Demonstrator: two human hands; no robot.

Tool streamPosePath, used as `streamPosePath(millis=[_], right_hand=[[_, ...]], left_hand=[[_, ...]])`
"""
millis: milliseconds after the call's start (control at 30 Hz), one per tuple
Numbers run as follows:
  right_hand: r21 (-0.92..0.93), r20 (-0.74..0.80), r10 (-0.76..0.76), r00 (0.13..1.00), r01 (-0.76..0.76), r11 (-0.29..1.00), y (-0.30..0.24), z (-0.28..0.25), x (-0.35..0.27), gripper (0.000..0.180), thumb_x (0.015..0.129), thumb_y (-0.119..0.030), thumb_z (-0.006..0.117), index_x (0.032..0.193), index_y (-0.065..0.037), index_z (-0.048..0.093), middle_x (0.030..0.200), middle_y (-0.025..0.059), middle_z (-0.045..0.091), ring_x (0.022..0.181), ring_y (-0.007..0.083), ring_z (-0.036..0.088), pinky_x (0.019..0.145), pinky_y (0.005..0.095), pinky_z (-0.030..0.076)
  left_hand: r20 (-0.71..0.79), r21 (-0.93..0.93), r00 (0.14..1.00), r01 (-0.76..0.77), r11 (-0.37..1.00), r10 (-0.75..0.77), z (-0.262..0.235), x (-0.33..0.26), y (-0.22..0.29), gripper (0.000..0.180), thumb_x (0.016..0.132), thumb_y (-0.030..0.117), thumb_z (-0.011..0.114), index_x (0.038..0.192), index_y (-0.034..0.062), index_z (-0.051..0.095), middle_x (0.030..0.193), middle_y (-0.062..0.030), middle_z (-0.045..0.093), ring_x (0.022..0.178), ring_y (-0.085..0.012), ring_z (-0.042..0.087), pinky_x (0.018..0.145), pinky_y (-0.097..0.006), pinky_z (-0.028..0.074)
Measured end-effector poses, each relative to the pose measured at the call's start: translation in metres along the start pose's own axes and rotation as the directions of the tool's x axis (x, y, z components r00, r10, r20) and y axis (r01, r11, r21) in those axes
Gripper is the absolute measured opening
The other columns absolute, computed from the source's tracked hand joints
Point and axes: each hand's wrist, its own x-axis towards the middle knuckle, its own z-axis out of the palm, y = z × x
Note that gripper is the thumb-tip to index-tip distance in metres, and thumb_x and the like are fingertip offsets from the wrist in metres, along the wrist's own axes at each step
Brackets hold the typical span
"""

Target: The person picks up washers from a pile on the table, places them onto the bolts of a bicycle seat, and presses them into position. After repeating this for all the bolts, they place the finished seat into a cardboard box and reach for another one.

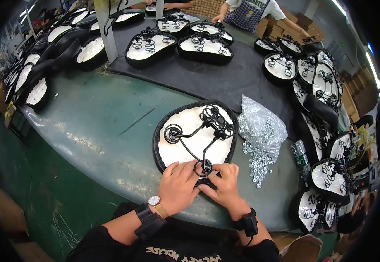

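Upside down on the table in front of me lies a bicycle saddle [181, 122], its white underside framed by a black rim. A black wire spring frame [204, 150] with coils and a clamp sits over it. At the saddle's near edge, my left hand [179, 185] is closed on the rim, its fingers bent beside the nearest coil. From the other side of that coil, my right hand [225, 187] pinches the same edge, thumb below and fingers curled. Both hands' fingertips are partly hidden.
A clear plastic bag [263, 124] spills small metal nuts [259, 165] right of the saddle. Beside them lies a green cylindrical pack [300, 158]. Saddles [327, 179] are piled at the right, more [149, 47] stand at the back and left. A metal post [107, 37] rises behind; a person [247, 15] stands across.
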Motion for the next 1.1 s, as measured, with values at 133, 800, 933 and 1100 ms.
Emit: streamPosePath(millis=[133, 800, 933, 1100], right_hand=[[0.076, -0.02, -0.076, 0.997, 0.077, 0.994, 0.01, -0.003, -0.007, 0.042, 0.074, -0.035, 0.087, 0.107, -0.011, 0.076, 0.11, 0.0036, 0.065, 0.103, 0.026, 0.058, 0.091, 0.0447, 0.039], [0.308, -0.288, 0.451, 0.845, -0.365, 0.879, 0.1, -0.018, 0.073, 0.041, 0.097, -0.02, 0.069, 0.134, 0.0, 0.064, 0.122, 0.0214, 0.064, 0.111, 0.0378, 0.063, 0.094, 0.042, 0.054], [0.24, 0.073, 0.578, 0.813, -0.576, 0.781, 0.141, -0.001, 0.094, 0.046, 0.102, -0.038, 0.06, 0.132, -0.004, 0.067, 0.125, 0.0245, 0.07, 0.119, 0.0401, 0.065, 0.101, 0.0433, 0.051], [0.163, 0.415, 0.442, 0.795, -0.543, 0.824, 0.094, -0.013, 0.08, 0.046, 0.099, -0.032, 0.061, 0.141, -0.014, 0.061, 0.12, 0.0217, 0.072, 0.11, 0.0394, 0.069, 0.097, 0.043, 0.054]], left_hand=[[0.014, -0.047, 1.0, 0.021, 0.999, -0.021, -0.002, 0.002, 0.001, 0.066, 0.079, 0.024, 0.08, 0.138, 0.0068, 0.058, 0.134, -0.0097, 0.06, 0.124, -0.029, 0.057, 0.111, -0.05, 0.039], [-0.042, -0.146, 0.996, -0.081, 0.986, 0.076, -0.014, -0.006, -0.021, 0.057, 0.075, 0.022, 0.086, 0.126, 0.008, 0.066, 0.123, -0.0116, 0.063, 0.113, -0.0336, 0.06, 0.1, -0.048, 0.045], [0.041, -0.14, 0.965, -0.251, 0.958, 0.259, -0.053, -0.02, -0.064, 0.05, 0.072, 0.02, 0.087, 0.118, 0.0093, 0.07, 0.122, -0.0098, 0.062, 0.116, -0.0329, 0.058, 0.1, -0.047, 0.045], [-0.072, 0.179, 0.996, -0.036, 0.983, 0.05, -0.091, -0.052, -0.11, 0.049, 0.079, 0.013, 0.081, 0.126, 0.0072, 0.069, 0.13, -0.0125, 0.058, 0.12, -0.0347, 0.055, 0.103, -0.047, 0.044]])
